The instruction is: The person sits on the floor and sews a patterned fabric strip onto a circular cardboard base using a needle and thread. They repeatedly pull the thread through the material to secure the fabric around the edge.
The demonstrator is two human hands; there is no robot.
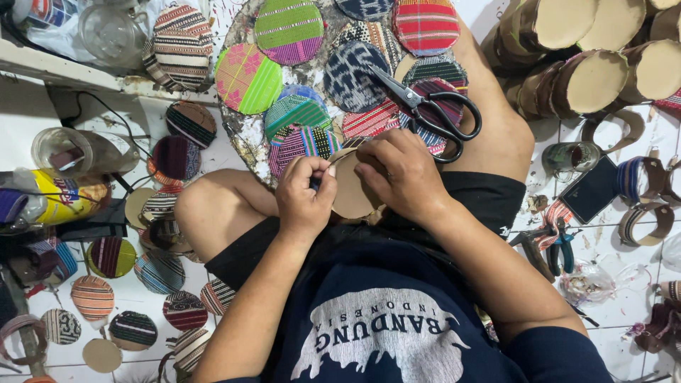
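Observation:
Both my hands hold a round brown cardboard disc [352, 193] over my lap. My left hand [303, 195] pinches its left edge with thumb and fingers. My right hand [399, 174] presses on its right side, fingers curled over the rim. Just beyond my hands lies a round board [245, 131] covered with several circles of striped woven fabric [289, 30] in green, pink, red and blue. Black-handled scissors [429, 106] rest on those circles, right above my right hand.
More fabric-covered discs [92, 296] lie on the white tiled floor at left, beside jars and a yellow bottle [60, 197]. Brown cardboard cylinders [589, 78] are stacked at top right. Fabric bands, a dark flat card [591, 189] and pliers [560, 248] lie at right.

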